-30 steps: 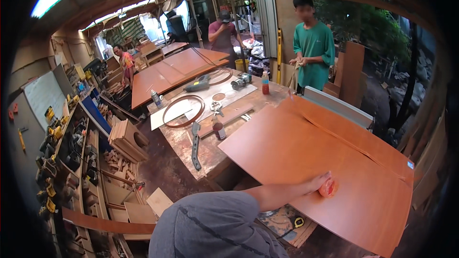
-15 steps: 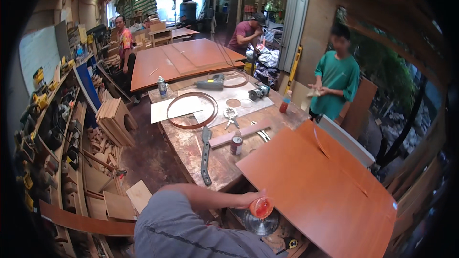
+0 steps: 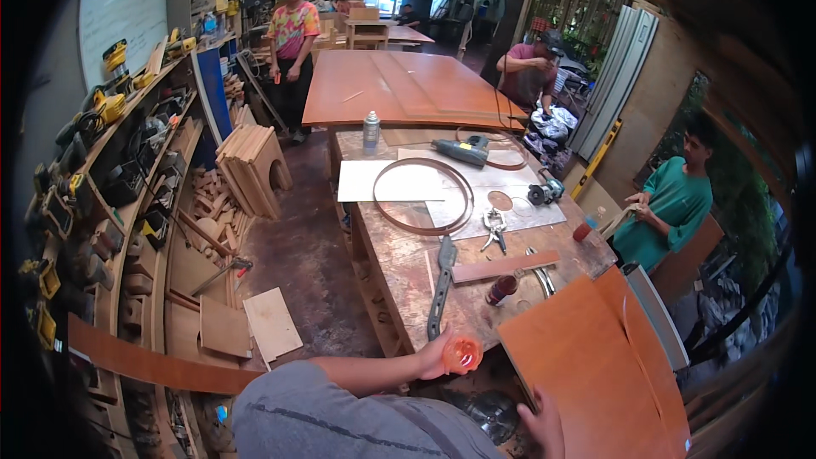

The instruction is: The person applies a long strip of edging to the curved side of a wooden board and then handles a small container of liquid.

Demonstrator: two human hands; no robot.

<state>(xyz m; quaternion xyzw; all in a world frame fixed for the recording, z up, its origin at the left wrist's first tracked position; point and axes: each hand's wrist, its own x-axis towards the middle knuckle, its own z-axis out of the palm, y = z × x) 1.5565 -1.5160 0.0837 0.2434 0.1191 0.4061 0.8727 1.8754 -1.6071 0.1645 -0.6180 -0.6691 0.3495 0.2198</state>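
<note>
My left hand [image 3: 442, 359] reaches out from my grey sleeve and grips a small round orange object [image 3: 463, 354] at the near edge of the workbench [image 3: 399, 263]. My right hand [image 3: 544, 421] rests at the lower left edge of a large reddish-brown board [image 3: 595, 365] that leans over the bench's near right corner. Just beyond my left hand lie a long grey metal tool [image 3: 441, 285], a wooden strip [image 3: 503, 266] and a small dark red can [image 3: 501, 289].
Farther along the bench are a thin brown hoop [image 3: 422, 195], a white sheet [image 3: 374, 180], pliers [image 3: 493, 225], a spray can [image 3: 371, 131] and a power tool [image 3: 459, 150]. Tool shelves [image 3: 110, 178] line the left. A person in green [image 3: 671, 204] stands right; two people are farther back.
My view has swung left and the bench now fills the middle. My left hand with the orange object has come off the board to the bench's near edge. My right hand has appeared by the board.
</note>
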